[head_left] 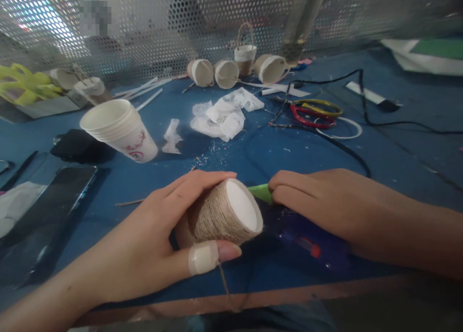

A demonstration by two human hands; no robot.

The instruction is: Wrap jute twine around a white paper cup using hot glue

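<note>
My left hand (155, 231) is wrapped around a paper cup (220, 216) bound in brown twine. The cup lies tilted, its white base turned toward the right. A strip of tape covers my left thumb, and a loose end of twine (224, 281) hangs below it. Closed around a blue glue gun (307, 240) with a red switch is my right hand (314, 202). The gun's green nozzle part (261, 192) points at the cup's base rim, close to it; whether they touch is hidden.
Stacked paper cups (119, 129) and a phone (54, 216) lie on the left. Crumpled white plastic (227, 115) sits mid-table. Twine-trimmed cups (226, 74) line the mesh screen (144, 33). Scissors with red and yellow handles (314, 116) and a black cable (365, 105) are at right.
</note>
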